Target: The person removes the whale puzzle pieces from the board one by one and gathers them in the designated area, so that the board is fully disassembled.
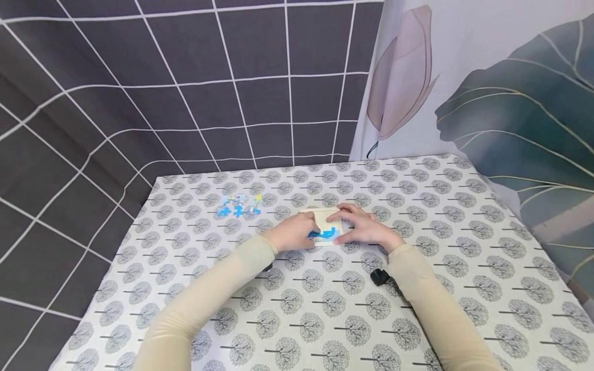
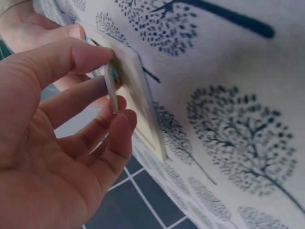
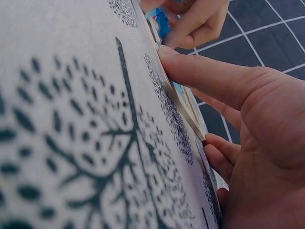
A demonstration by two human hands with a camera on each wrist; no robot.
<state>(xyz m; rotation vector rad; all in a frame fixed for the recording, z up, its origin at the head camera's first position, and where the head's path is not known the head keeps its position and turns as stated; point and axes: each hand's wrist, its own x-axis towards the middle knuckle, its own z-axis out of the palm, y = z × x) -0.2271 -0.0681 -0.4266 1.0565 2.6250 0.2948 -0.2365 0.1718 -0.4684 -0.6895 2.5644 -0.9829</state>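
The left hand (image 1: 294, 232) pinches a piece (image 2: 112, 93) on edge between its thumb and fingers, just over the tray (image 1: 325, 217). The right hand (image 1: 367, 228) curls its thumb and fingers about the tray's right side. The piece looks thin, stiff and light, probably wood or board, likely to chip at a corner rather than bend; its slim edges are the place to grip, as a flat face would give fingertips little to catch. The tray seems light too, so it may slide on the cloth (image 1: 315, 330) unless held by its rim. A blue picture (image 1: 328, 234) lies partly inside it. More pieces (image 1: 238, 209) lie to the left, well apart from the tray. The hands cover both of its sides, hiding what lies beneath them
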